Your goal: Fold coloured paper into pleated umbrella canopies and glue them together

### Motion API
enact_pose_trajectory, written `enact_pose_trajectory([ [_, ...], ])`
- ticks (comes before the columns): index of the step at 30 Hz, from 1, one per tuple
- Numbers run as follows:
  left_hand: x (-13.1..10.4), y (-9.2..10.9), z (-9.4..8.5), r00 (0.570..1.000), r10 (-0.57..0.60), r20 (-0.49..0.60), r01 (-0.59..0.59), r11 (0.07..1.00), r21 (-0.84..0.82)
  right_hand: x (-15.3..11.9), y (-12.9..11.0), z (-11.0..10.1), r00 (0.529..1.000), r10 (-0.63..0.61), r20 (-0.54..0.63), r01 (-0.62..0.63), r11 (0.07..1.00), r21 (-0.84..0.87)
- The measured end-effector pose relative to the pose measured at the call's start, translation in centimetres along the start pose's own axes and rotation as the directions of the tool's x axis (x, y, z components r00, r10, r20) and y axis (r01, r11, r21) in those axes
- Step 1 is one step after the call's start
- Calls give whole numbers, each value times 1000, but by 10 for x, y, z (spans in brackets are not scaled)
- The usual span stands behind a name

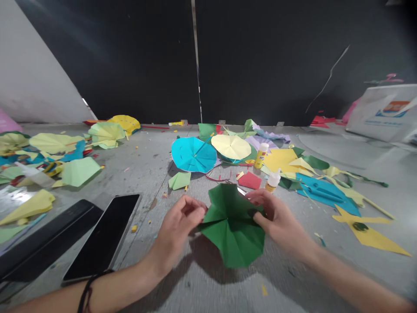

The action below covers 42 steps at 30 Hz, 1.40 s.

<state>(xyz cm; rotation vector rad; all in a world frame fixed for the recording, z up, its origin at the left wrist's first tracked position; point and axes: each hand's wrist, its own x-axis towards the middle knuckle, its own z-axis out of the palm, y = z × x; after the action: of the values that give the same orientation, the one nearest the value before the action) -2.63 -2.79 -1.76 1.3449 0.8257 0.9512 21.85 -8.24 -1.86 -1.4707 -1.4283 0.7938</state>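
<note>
A dark green folded paper disc (232, 234), creased from its centre outward, is held up off the table between my two hands. My left hand (182, 217) pinches its left edge. On the right rim, my right hand (273, 219) grips the paper with the thumb in front and the fingers behind. Just beyond the disc lie a red paper piece (249, 180) and a white-capped glue bottle (273, 181). Farther back are a blue paper disc (192, 155), a cream paper disc (231, 147) and a yellow glue stick (261, 155).
Two dark phone-like devices, one a black phone (106, 234), lie at the left front. Paper scraps and a light green folded piece (81, 171) cover the left side. Blue paper (327, 193) and a yellow cut-out (374, 234) lie right. A white bag (384, 113) stands at the back right.
</note>
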Motion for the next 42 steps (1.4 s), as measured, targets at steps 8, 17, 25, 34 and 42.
enact_pose_trajectory([
  [8, -14, -1, -9, 822, 516, 239, -569, 759, 316, -9, -6, 5, 998, -56, -5, 55, 991, -124],
  [17, -24, 14, -13, 402, 389, 829, -904, 310, 294, -24, -22, 14, 991, -131, 41, 136, 976, -169],
  [25, -21, 14, -5, 609, 361, 707, -793, 285, 538, -6, -6, -2, 991, -29, 129, 46, 990, -133],
  [34, -18, 12, 0, 599, 205, 774, -790, 312, 528, 2, 8, -14, 975, 43, 219, -40, 999, -17],
  [42, -17, 11, 1, 572, 203, 795, -797, 368, 479, -3, -9, -12, 891, -416, 180, 440, 698, -565],
])
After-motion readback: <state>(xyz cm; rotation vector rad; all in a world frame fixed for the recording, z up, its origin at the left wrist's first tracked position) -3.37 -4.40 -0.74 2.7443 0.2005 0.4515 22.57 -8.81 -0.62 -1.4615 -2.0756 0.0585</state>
